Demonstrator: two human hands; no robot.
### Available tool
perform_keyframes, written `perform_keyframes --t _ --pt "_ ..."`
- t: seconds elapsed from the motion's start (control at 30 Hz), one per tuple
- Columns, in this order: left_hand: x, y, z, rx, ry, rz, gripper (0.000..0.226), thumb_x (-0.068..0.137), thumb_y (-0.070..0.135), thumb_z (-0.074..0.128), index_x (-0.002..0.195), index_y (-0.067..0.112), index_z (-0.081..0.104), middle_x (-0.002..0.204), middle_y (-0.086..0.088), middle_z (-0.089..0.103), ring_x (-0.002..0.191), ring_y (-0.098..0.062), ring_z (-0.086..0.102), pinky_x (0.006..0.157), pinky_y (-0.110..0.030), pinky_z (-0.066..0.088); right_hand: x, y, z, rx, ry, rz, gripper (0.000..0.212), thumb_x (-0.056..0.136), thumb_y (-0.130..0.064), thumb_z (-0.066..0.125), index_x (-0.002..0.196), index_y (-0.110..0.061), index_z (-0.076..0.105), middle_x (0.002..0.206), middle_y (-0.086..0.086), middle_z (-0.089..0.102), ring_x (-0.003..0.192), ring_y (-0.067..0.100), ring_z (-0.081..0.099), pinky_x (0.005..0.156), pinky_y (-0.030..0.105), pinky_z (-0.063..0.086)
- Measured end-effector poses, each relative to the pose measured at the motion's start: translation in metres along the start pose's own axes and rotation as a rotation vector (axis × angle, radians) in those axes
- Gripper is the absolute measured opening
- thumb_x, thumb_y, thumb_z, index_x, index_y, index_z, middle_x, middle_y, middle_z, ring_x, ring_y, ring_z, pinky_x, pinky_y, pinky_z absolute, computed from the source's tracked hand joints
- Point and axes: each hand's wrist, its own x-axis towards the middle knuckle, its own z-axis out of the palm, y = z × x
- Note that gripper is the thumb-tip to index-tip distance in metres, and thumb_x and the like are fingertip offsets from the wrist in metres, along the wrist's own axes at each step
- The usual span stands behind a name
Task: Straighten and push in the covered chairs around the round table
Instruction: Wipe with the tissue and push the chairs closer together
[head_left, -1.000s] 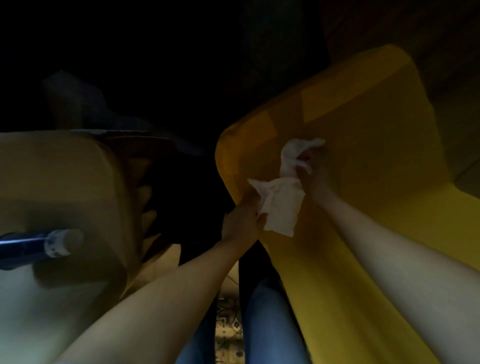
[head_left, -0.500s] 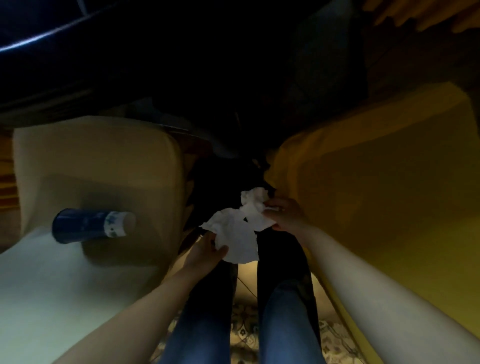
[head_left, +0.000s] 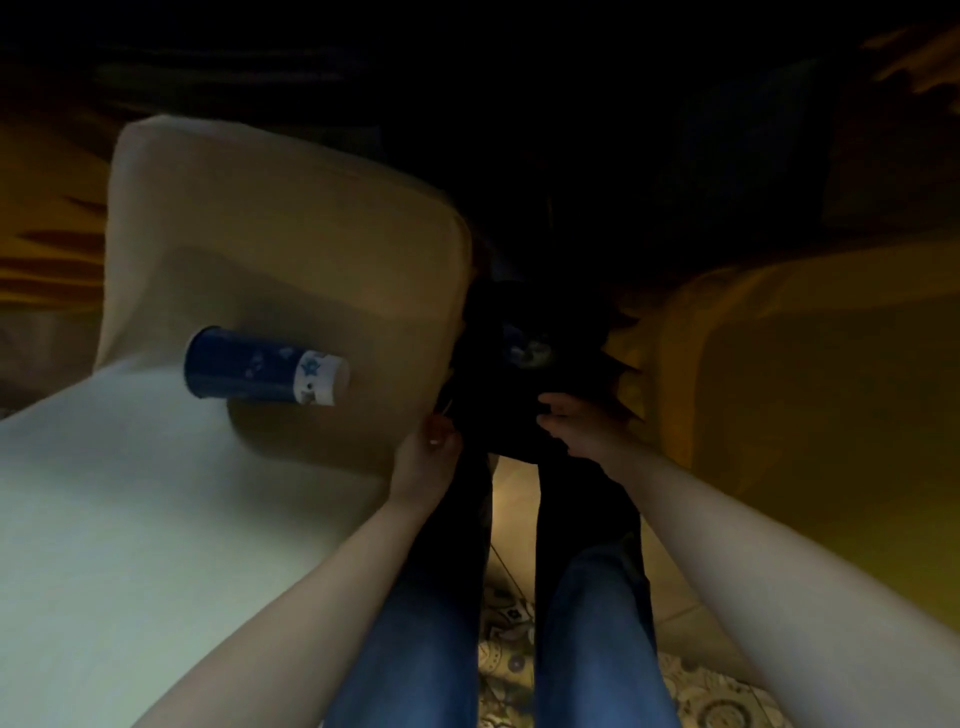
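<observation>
The can lies sideways on the cream chair; a push may roll it off. The left hand and right hand sit in shadow, so I cannot tell their grip.

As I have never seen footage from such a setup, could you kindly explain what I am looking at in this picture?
There is no machine here. A person wears a camera on the head, looking forward and down, so you see their own bare forearms, their jeans and a patterned floor. The left hand and the right hand are close together in the dark gap between two covered chairs: a cream-covered chair on the left and a yellow-covered chair on the right. A blue canister with a white cap lies on its side on the cream one. Both hands have curled fingers, but it is too dark to tell whether they hold anything.
</observation>
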Motion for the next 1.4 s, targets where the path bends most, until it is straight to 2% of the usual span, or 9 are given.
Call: perform_keyframes --t 0.13,0.27,0.37,0.47,0.63,0.8,1.2,1.3,1.4 --pt "-0.008 0.006 -0.065 -0.160 0.319 0.181 0.011 0.089 0.006 0.053 0.093 0.013 0.061 0.096 -0.011 0.066 0.091 -0.030 0.062 0.081 -0.048 0.053 -0.001 -0.022 0.033 -0.034 0.009 -0.001 0.040 0.096 -0.020 0.047 0.135 -0.013 0.045 0.132 0.010 0.052 0.113 0.020 0.053 0.086 0.025 0.041" --pt "0.009 -0.002 -0.141 -0.037 0.683 0.291 0.023 0.087 0.004 0.054 0.109 0.008 0.054 0.109 -0.014 0.060 0.094 -0.020 0.056 0.078 -0.026 0.044 0.000 -0.055 0.083 0.007 -0.006 -0.062 0.032 0.097 -0.017 0.043 0.126 -0.011 0.053 0.122 0.009 0.059 0.095 0.014 0.056 0.060 0.015 0.040" --pt "0.035 -0.016 -0.190 0.020 0.800 0.191 0.041 0.088 0.009 0.056 0.126 0.003 0.044 0.127 -0.018 0.047 0.107 -0.025 0.052 0.088 -0.032 0.044 0.001 -0.083 0.125 0.060 -0.006 -0.149 0.030 0.098 -0.017 0.042 0.123 -0.012 0.056 0.116 0.008 0.062 0.097 0.016 0.059 0.068 0.019 0.047" --pt "0.059 -0.031 -0.218 0.035 0.698 0.043 0.047 0.094 0.023 0.052 0.135 0.004 0.040 0.136 -0.017 0.045 0.120 -0.030 0.047 0.100 -0.039 0.038 0.003 -0.103 0.160 0.044 -0.027 -0.256 0.036 0.098 -0.020 0.041 0.131 -0.012 0.050 0.113 0.001 0.056 0.112 0.018 0.053 0.092 0.032 0.043" --pt "0.061 -0.043 -0.212 0.031 0.588 0.120 0.023 0.091 0.015 0.049 0.107 0.000 0.058 0.107 -0.021 0.063 0.097 -0.031 0.059 0.074 -0.032 0.038 -0.001 -0.110 0.189 0.176 -0.118 -0.237 0.038 0.098 -0.028 0.042 0.136 -0.024 0.043 0.113 -0.009 0.048 0.107 0.009 0.045 0.099 0.035 0.039" --pt "0.038 -0.040 -0.172 -0.083 0.583 0.129 0.026 0.090 0.006 0.046 0.109 0.005 0.064 0.109 -0.015 0.067 0.100 -0.026 0.061 0.074 -0.025 0.039 -0.010 -0.086 0.165 0.202 -0.033 -0.157 0.034 0.098 -0.025 0.043 0.131 -0.024 0.046 0.117 -0.004 0.053 0.106 0.012 0.049 0.097 0.034 0.041" --pt "-0.027 0.016 -0.035 0.047 0.088 0.130 0.031 0.093 0.009 0.046 0.119 0.005 0.062 0.117 -0.016 0.064 0.106 -0.029 0.060 0.082 -0.026 0.043 -0.042 0.014 0.027 0.280 0.278 -0.059 0.024 0.098 -0.019 0.036 0.114 -0.029 0.052 0.093 -0.012 0.055 0.087 0.008 0.053 0.078 0.023 0.043" --pt "-0.037 0.024 -0.013 -0.022 -0.023 0.021 0.028 0.095 0.013 0.046 0.118 0.004 0.059 0.118 -0.017 0.062 0.108 -0.030 0.058 0.088 -0.031 0.044 -0.046 0.025 0.009 0.292 0.262 -0.081 0.027 0.097 -0.023 0.038 0.118 -0.033 0.052 0.109 -0.007 0.061 0.096 0.009 0.057 0.076 0.022 0.046" --pt "-0.043 0.029 0.005 0.064 -0.134 -0.015 0.033 0.095 0.017 0.047 0.125 0.006 0.054 0.126 -0.016 0.058 0.113 -0.031 0.054 0.097 -0.037 0.044 -0.047 0.031 -0.007 0.310 0.252 -0.081 0.044 0.097 -0.029 0.042 0.141 -0.029 0.037 0.136 -0.001 0.049 0.119 0.021 0.051 0.102 0.039 0.042"
